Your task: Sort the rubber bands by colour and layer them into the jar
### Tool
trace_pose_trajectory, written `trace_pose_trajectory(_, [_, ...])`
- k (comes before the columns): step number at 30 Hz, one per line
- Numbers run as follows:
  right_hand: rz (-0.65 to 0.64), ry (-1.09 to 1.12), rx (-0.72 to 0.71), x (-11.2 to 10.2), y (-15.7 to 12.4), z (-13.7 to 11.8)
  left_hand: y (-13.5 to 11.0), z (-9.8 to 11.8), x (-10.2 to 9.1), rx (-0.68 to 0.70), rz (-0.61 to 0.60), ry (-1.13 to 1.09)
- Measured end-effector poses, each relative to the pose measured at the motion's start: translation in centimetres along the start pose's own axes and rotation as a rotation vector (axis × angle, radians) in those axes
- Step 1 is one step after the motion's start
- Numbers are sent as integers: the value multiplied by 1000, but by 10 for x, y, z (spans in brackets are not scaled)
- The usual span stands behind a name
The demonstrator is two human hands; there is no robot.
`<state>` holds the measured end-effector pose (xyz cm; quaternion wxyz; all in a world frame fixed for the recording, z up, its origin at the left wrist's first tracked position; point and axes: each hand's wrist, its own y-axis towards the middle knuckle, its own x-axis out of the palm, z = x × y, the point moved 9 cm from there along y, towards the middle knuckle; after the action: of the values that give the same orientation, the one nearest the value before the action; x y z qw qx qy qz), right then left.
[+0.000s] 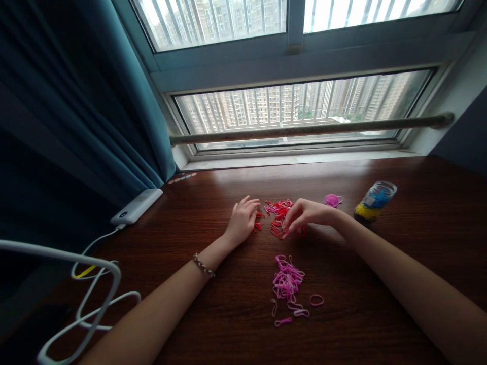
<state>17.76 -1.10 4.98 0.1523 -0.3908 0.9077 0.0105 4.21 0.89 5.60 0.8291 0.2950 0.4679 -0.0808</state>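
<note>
A loose heap of red and pink rubber bands (278, 210) lies in the middle of the dark wooden table (418, 243). My left hand (242, 220) rests palm down at the heap's left edge, its fingers stretched out and touching a few red bands. My right hand (302, 215) hovers over the heap's right side with fingertips pinched together on a band. A separate pile of pink rubber bands (288, 281) lies nearer to me, with a few stray pink bands around it.
A clear jar with yellow and blue contents (375, 201) lies on its side at the right, with a pink lid (332, 200) beside it. A white power bank (136, 206) with white cables (95, 284) sits at the left, by a teal curtain (95, 101). The window sill is behind.
</note>
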Motion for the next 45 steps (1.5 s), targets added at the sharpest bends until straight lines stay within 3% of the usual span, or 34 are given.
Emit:
trace_pose_trajectory(2, [89, -73, -37, -5, 3, -1, 0, -7, 11, -32, -89, 19])
trace_pose_trajectory(5, [476, -300, -228, -33, -1, -11, -2, -2, 19, 3, -175, 22])
trace_pose_trajectory(6, [541, -404, -284, -36, -2, -13, -2, 0, 19, 12, -185, 20])
trace_pose_trajectory(10, [496, -637, -352, -28, 4, -6, -3, 5, 15, 36, -171, 12])
trace_pose_trajectory(19, [640, -181, -91, -56, -3, 13, -2, 5, 9, 60, -84, -5])
trace_pose_trajectory(25, [652, 100, -113, -60, -9, 15, -2, 2, -8, 46, 90, -198])
trace_pose_trajectory(27, [608, 159, -117, -57, -10, 10, -2, -3, -13, -3, 148, -264])
trace_pose_trajectory(28, [524, 180, -97, -50, -8, 7, -3, -5, -17, -26, 185, -292])
trace_pose_trajectory(29, [381, 194, -56, -38, -5, 4, -3, -7, -20, -44, 223, -322])
trace_pose_trajectory(32, [-208, 182, 139, 19, -10, -4, -5, -14, -27, -91, 311, -423])
trace_pose_trajectory(34, [-376, 152, 230, 35, -20, -6, -6, -19, -27, -140, 336, -473])
trace_pose_trajectory(37, [-238, 85, 240, 19, -17, -2, -8, -23, -26, -195, 341, -486])
trace_pose_trajectory(40, [-101, 28, 245, 1, -14, 7, -7, -10, -26, -142, 290, -512])
trace_pose_trajectory(43, [-141, 23, 290, 5, -14, 16, -10, 25, -25, 18, 180, -520])
trace_pose_trajectory(45, [-201, 25, 302, 14, -15, 16, -17, 60, -19, 205, 33, -510])
